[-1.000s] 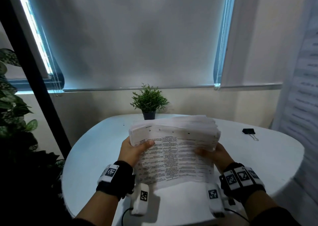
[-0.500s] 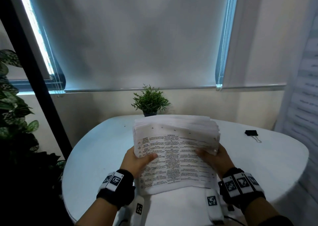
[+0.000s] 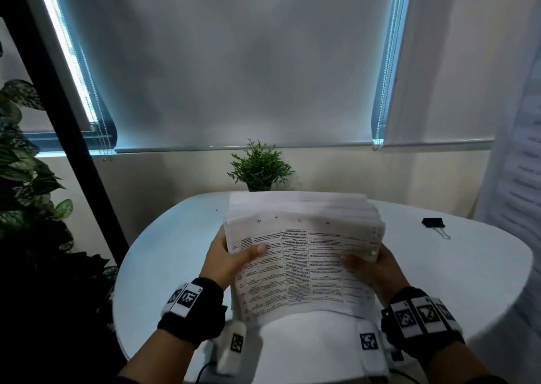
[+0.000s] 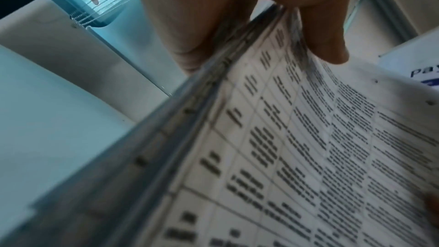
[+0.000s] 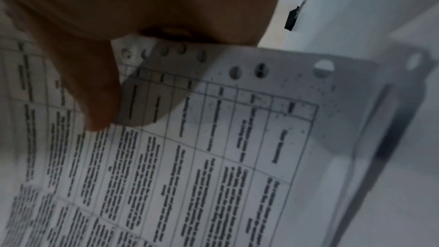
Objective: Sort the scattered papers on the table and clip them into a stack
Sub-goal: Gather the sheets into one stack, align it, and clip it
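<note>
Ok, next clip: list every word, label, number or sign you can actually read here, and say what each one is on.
"Pa": blue letters, cut off by the picture's edge, on a white sign in the left wrist view.
Paper stack: printed tables, text too blurred to read in every view.
Wrist markers: black and white square codes, no words.
White panel at right: grey lines of text, too blurred to read.
Binder clip: no marking visible.

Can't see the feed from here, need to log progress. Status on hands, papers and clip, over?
Left hand and right hand both grip the paper stack, held upright above the table. Binder clip lies unused at far right. Nothing in the way.
</note>
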Available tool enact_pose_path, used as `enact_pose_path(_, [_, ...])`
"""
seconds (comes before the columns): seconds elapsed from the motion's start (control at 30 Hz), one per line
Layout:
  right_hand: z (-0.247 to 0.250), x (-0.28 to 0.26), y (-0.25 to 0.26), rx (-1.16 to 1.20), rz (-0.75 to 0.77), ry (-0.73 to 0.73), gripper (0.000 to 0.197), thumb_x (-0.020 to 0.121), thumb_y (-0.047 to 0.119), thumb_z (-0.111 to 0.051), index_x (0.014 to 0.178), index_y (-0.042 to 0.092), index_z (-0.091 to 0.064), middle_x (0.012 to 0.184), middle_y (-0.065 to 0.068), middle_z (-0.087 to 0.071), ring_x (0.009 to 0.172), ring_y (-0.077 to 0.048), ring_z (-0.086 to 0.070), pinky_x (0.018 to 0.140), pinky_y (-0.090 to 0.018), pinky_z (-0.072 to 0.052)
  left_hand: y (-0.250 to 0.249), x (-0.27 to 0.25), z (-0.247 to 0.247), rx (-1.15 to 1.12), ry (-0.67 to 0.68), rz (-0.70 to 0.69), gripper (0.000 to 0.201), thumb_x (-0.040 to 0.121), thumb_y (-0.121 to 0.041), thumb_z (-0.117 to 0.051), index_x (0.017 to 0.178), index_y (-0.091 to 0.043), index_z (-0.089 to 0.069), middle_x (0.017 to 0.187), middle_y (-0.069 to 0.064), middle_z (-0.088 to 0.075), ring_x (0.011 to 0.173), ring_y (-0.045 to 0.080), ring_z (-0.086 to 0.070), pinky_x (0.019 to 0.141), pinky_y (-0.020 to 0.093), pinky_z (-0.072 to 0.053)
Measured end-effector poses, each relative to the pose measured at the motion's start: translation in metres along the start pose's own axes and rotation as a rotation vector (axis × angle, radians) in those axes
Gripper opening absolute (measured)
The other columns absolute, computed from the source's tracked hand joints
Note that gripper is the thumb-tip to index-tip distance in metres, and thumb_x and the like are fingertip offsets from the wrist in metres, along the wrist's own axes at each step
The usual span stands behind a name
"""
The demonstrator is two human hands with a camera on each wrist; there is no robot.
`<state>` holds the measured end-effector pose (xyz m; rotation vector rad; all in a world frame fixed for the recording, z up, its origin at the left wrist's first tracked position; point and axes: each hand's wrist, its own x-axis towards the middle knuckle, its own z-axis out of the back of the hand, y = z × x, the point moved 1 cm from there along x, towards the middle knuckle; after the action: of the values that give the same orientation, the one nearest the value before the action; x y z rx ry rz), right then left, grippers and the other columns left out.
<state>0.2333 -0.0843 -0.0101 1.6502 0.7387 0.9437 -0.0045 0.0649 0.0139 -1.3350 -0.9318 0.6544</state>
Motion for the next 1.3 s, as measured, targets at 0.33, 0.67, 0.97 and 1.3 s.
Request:
enact_pose_path(0.33, [-0.003, 0.005, 0.015, 0.027, 0.095, -0.054, 0.095, 0.028, 0.049, -0.092, 0.111, 0.015, -0.06, 0.098, -0.005, -0.073, 0.089, -0.022, -0.07, 0.072, -0.036, -0.055, 0.001, -0.004, -0.01, -0.136, -0.002, -0.061, 0.083, 0.042, -0.037, -0.087, 0.115, -0.009, -0.058, 0.099, 0.01, -0.074, 0.088, 0.029, -0.072, 0.067, 0.033, -0.058])
enact_pose_path(0.67, [-0.013, 0.003, 0.011, -0.051, 0.101, -0.119, 0.027, 0.067, 0.006, -0.079, 0.089, 0.017, -0.068, 0.079, 0.009, -0.074, 0.078, -0.01, -0.069, 0.065, -0.018, -0.053, 0.006, -0.003, -0.02, -0.037, -0.138, -0.072, 0.04, 0.069, -0.021, -0.085, 0.103, -0.016, -0.065, 0.094, 0.004, -0.074, 0.089, 0.025, -0.071, 0.074, 0.033, -0.059])
enact_pose_path(0.97, [-0.002, 0.004, 0.01, -0.044, 0.128, -0.144, 0.052, 0.057, 0.012, -0.086, 0.103, 0.02, -0.063, 0.086, 0.013, -0.074, 0.078, -0.002, -0.069, 0.06, -0.015, -0.052, -0.002, 0.001, -0.015, -0.066, -0.107, -0.085, 0.066, 0.056, -0.024, -0.089, 0.114, -0.017, -0.057, 0.099, 0.004, -0.073, 0.087, 0.017, -0.071, 0.065, 0.025, -0.057])
enact_pose_path(1.3, [-0.012, 0.01, 0.018, 0.015, 0.147, -0.129, 0.054, 0.053, 0.013, -0.087, 0.102, 0.017, -0.065, 0.094, -0.003, -0.074, 0.088, -0.02, -0.07, 0.072, -0.032, -0.056, -0.004, 0.002, -0.023, -0.132, -0.19, -0.109, 0.047, 0.066, -0.012, -0.085, 0.108, -0.011, -0.062, 0.093, 0.006, -0.073, 0.084, 0.023, -0.072, 0.06, 0.023, -0.056])
